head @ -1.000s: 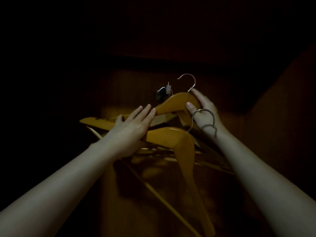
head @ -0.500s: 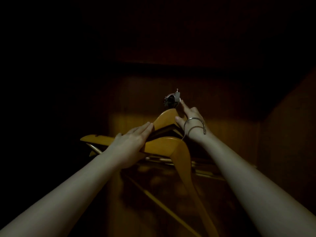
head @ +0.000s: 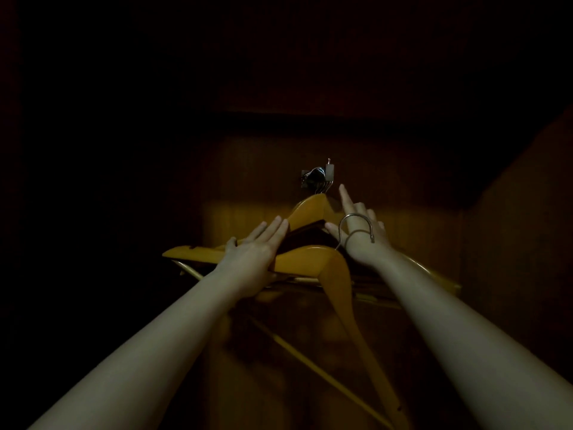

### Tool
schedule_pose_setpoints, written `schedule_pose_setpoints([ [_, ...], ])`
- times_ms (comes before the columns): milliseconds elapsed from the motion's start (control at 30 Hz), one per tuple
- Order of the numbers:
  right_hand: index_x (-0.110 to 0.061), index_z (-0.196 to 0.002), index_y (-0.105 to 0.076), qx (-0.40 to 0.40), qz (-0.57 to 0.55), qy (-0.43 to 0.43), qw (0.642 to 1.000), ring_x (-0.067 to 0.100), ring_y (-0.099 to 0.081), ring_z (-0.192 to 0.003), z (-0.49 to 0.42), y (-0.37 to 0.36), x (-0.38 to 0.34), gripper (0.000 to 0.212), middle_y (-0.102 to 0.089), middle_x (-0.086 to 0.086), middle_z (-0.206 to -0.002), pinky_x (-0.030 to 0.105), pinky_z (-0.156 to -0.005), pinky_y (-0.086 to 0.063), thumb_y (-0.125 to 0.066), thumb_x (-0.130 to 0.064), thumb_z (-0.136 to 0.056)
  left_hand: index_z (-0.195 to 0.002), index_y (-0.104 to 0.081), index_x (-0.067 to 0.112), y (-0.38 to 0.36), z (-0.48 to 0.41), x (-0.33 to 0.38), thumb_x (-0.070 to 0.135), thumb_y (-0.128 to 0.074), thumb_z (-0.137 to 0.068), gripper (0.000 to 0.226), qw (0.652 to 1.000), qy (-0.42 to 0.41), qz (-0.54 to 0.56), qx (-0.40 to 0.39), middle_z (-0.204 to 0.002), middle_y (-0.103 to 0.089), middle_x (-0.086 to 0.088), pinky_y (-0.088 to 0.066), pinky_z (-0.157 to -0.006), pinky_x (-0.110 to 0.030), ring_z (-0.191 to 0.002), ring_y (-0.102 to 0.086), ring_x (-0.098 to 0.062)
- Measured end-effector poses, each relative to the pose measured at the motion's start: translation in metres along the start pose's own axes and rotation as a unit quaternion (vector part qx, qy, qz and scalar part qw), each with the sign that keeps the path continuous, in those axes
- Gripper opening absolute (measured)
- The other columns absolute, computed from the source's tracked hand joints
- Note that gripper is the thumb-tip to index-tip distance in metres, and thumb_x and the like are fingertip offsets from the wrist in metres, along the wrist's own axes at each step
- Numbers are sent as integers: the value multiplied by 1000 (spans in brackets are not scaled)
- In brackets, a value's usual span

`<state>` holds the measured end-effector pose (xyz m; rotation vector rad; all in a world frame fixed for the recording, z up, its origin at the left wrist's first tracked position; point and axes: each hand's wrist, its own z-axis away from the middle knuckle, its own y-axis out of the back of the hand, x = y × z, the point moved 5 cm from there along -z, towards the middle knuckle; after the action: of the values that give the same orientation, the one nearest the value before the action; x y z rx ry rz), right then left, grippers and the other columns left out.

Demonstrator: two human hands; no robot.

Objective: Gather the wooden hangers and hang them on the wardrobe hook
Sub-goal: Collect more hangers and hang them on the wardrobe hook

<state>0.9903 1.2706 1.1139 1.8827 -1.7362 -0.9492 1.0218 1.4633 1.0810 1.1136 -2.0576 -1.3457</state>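
Deep in the dark wardrobe, a metal hook (head: 319, 177) carries several wooden hangers (head: 310, 212) by their wire loops. My right hand (head: 361, 235) is just below the hook. Its index finger points up and its thumb touches the top hanger's shoulder. Nearer to me, another wooden hanger (head: 313, 262) floats tilted, and its steel loop (head: 356, 228) crosses in front of my right hand. My left hand (head: 254, 259) lies over this hanger's left arm and holds it. Those fingertips reach onto the hung hanger, and the grip underneath is hidden.
The wardrobe's wooden back panel (head: 254, 187) is dimly lit behind the hook. A dark side wall (head: 521, 243) closes the right. The crossbars and arm ends of the hung hangers (head: 183, 252) stick out left and right below my hands. Everything else is black.
My right hand lifted a hanger by its neck and set its loop over the hook. It has since let go and opened. My left hand stayed on the hangers.
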Motion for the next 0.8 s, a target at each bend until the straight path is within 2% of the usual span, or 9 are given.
schedule_pose_setpoints([
  [100, -29, -150, 2, 7, -8, -19, 1000, 25, -27, -135, 22, 6, 3, 74, -27, 5, -149, 42, -109, -25, -45, -42, -94, -148, 10, 31, 2, 4, -1, 27, -61, -87, 94, 1000, 4, 27, -12, -157, 18, 6, -16, -115, -58, -147, 9, -18],
  [233, -20, -144, -32, 63, -50, -33, 996, 23, -29, -134, 61, 20, 8, 53, -35, 5, -144, 43, -110, -26, -48, -27, -94, -149, -4, 30, 3, 26, -1, 32, -63, -85, 87, 999, 4, 37, 28, -159, 10, 4, -28, -110, -56, -147, -3, -21],
  [300, -17, -134, -47, 60, -110, -33, 992, 22, -36, -129, 81, 25, 4, 40, -41, 4, -137, 41, -109, -32, -48, -23, -95, -146, -18, 30, 5, 43, 1, 36, -61, -85, 75, 998, -4, 22, 65, -157, -16, 3, -41, -102, -47, -141, -26, -21],
  [400, -16, -123, -57, 44, -209, -45, 976, 17, -47, -120, 120, 25, -7, 30, -50, 0, -127, 35, -101, -42, -46, -23, -96, -131, -41, 32, 5, 69, 7, 41, -56, -88, 46, 996, -22, 2, 92, -120, -58, 5, -50, -81, -36, -106, -59, -18],
  [500, -27, -124, -54, 0, -272, -71, 960, 15, -52, -118, 165, 15, -20, 40, -55, -4, -126, 39, -99, -47, -41, -48, -92, -122, -46, 30, -9, 95, 14, 42, -54, -89, 37, 998, -23, 2, 53, -108, -61, 3, -49, -78, -34, -98, -61, -20],
  [567, -38, -125, -46, -58, -315, -92, 943, 9, -54, -114, 196, 1, -29, 45, -52, -7, -128, 28, -89, -50, -40, -59, -86, -114, -49, 28, -28, 113, 17, 39, -55, -89, 27, 999, -29, 18, 23, -103, -61, 4, -45, -77, -33, -98, -60, -20],
  [633, -44, -126, -38, -102, -326, -115, 933, 6, -50, -113, 227, -13, -36, 48, -46, -10, -130, 21, -85, -49, -48, -54, -80, -105, -51, 28, -50, 131, 23, 37, -54, -90, 18, 998, -41, 36, 7, -92, -57, 6, -43, -75, -31, -96, -60, -18],
  [733, -39, -138, -32, -123, -248, -121, 953, 12, -44, -124, 269, -34, -36, 67, -39, -15, -139, 39, -99, -47, -65, -42, -80, -98, -52, 27, -85, 156, 31, 41, -53, -90, 16, 997, -55, 47, -25, -81, -46, 9, -40, -70, -29, -88, -59, -16],
  [800, -32, -141, -32, -135, -203, -129, 961, 15, -48, -122, 292, -44, -35, 71, -41, -13, -140, 43, -100, -47, -68, -37, -80, -99, -54, 24, -106, 174, 37, 41, -54, -89, 20, 996, -59, 42, -59, -82, -46, 8, -37, -68, -28, -81, -54, -14],
])
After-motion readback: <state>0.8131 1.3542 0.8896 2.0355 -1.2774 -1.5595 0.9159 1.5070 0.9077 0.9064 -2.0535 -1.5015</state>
